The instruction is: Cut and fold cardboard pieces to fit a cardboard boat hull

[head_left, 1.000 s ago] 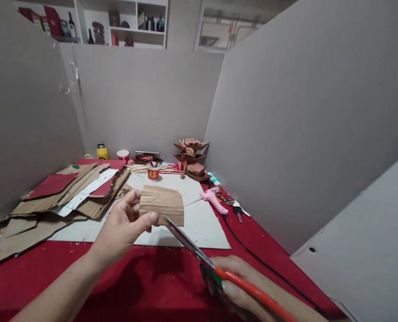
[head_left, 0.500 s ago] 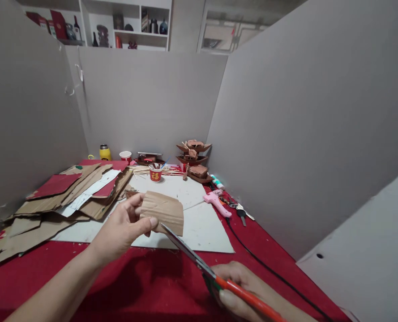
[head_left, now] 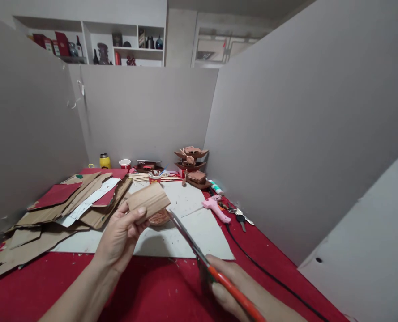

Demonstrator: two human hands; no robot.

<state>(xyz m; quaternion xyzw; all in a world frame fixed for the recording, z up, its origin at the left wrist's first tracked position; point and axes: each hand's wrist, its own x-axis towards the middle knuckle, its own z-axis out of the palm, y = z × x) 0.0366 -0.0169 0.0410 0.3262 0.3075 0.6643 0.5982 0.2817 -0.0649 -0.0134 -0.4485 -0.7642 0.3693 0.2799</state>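
Note:
My left hand [head_left: 125, 230] pinches a small rectangular piece of brown cardboard [head_left: 150, 200] between thumb and fingers, holding it tilted above the white board [head_left: 185, 243]. Scissors with orange-red handles [head_left: 227, 286] are gripped in my right hand [head_left: 230, 284]. Their blades point up and left, and the tips end just off the cardboard's right end. Whether the blades are parted is hard to make out. Behind and below the cardboard, a brown, rough-textured round thing [head_left: 160, 218] lies on the board, partly hidden.
Cardboard sheets [head_left: 51, 219] are piled at the left. A pink glue gun [head_left: 216, 209] with a black cord lies right, beside keys [head_left: 241, 219]. At the back stand a red paper cup [head_left: 154, 177], thin sticks [head_left: 172, 177], brown model boats [head_left: 197, 179] and a yellow bottle [head_left: 104, 161]. Grey partitions enclose the table.
The cardboard has moved left and up and turned, its right end rising; it looks narrower. The scissors have come away from its lower edge. The round brown thing now shows more. The view has tilted up.

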